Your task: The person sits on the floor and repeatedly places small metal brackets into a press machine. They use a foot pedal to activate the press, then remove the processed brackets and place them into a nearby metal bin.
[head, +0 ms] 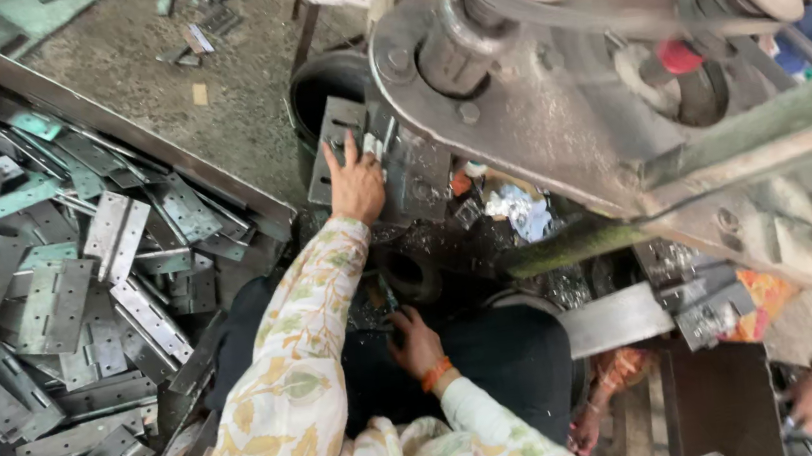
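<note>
A metal hinge [340, 129] lies on a small stack by the machine's base, the left hand [356, 185] flat on it, fingers spread. The right hand [415, 343] rests half-curled on the dark lap. A tray [167, 158] heaped with hinges [61, 294] sits left; the belt-driven machine [553, 92] looms just right.

dull grey metal hinge plates [52, 305], rough concrete floor [210, 88]
</note>
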